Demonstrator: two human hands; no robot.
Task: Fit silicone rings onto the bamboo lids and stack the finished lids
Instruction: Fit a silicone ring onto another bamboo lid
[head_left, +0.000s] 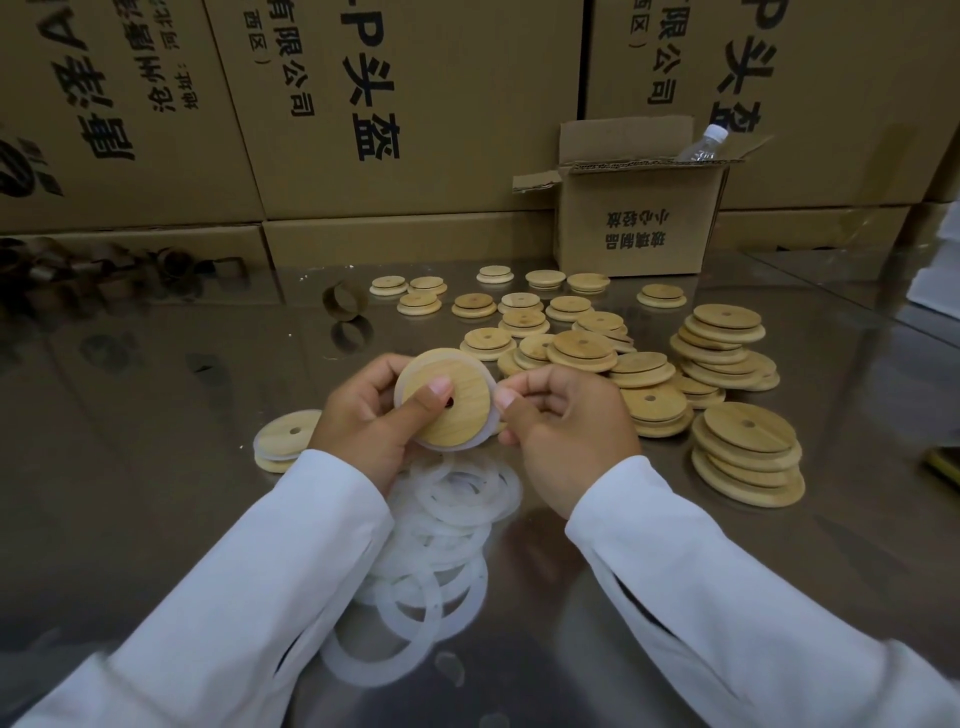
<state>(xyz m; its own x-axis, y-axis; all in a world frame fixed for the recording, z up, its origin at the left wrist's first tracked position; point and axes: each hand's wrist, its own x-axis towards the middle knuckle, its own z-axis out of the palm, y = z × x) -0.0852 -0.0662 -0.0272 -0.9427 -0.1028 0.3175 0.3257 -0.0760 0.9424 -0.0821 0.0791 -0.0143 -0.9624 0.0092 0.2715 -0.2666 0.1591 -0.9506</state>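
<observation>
Both hands at the bamboo lid (465, 415).
Left hand (371, 421) grips the lid's left side, thumb across its face; right hand (569, 434) pinches its right edge, fingers curled.

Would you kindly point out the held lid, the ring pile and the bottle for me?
held lid (458, 426): head view, bare wood face below the hole.
ring pile (447, 540): head view, overlapping rings mid-pile.
bottle (701, 149): head view, clear body below the cap.
</observation>
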